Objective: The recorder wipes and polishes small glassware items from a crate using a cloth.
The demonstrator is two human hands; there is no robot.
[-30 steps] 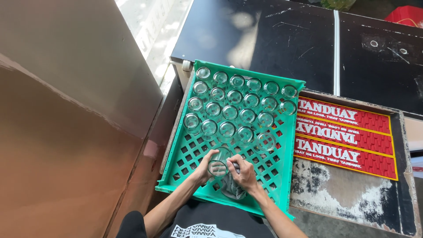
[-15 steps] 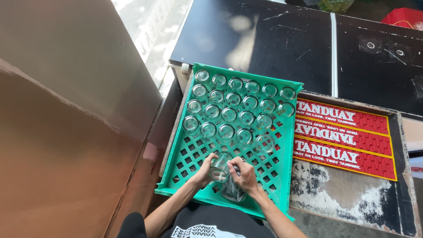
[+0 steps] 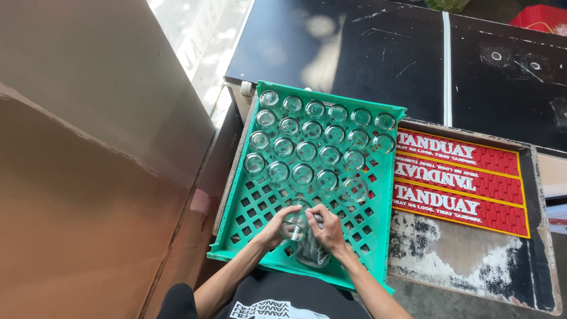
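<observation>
Seeing little change since earlier frame: left hand [image 3: 276,229] still gripping clear glass [image 3: 293,227], right hand [image 3: 328,230] still pressing grey cloth [image 3: 311,251] against it, over near end of green crate [image 3: 378,201].

Tray [image 3: 378,195]: you see bright green plastic with a diamond lattice.
Glasses [image 3: 307,147]: clear, set in rows.
Cloth [image 3: 312,251]: grey.
Mats [image 3: 460,177]: red with white lettering, yellow edges.
Counter [image 3: 354,47]: black, scratched.
Your shirt [image 3: 277,301]: black, white print.

red lettered mats [image 3: 460,180] beside crate [image 3: 384,236]
</observation>
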